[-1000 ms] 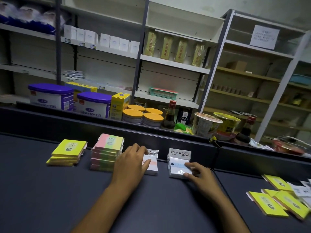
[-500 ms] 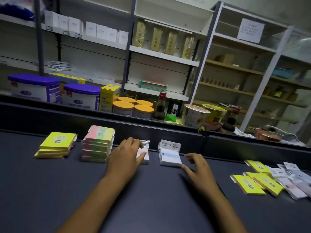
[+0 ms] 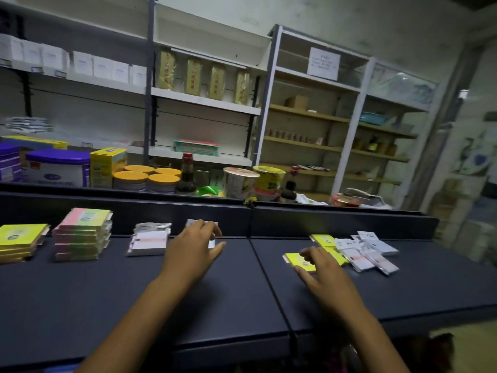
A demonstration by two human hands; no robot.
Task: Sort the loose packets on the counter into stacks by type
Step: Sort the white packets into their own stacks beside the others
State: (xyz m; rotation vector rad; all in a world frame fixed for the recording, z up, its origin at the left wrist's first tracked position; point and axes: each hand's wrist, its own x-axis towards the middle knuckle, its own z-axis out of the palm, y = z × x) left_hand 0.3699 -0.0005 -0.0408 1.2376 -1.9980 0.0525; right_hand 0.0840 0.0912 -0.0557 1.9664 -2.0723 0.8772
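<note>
On the dark counter [image 3: 107,305] stand sorted stacks: yellow packets [image 3: 18,238] at far left, pink-and-green packets [image 3: 83,232], then white packets with a pink stripe [image 3: 149,242]. My left hand [image 3: 193,246] rests with relaxed fingers over another white stack [image 3: 193,223], hiding most of it. To the right lies the loose pile: yellow packets [image 3: 324,239] and several white packets [image 3: 371,251]. My right hand [image 3: 320,267] reaches onto the nearest loose yellow packet [image 3: 293,258], fingertips touching it, with no clear grip.
A raised dark ledge [image 3: 336,219] runs behind the counter. Beyond it stand purple-lidded tubs [image 3: 57,168], orange-lidded jars [image 3: 146,179], sauce bottles [image 3: 187,173] and noodle cups [image 3: 239,181]. Shelving fills the back wall. A seam [image 3: 269,281] splits the counter between my hands.
My left hand moved right, off the pink-striped stack and onto the other white stack. My right hand left that stack and reached right to the loose yellow packet. The view panned right.
</note>
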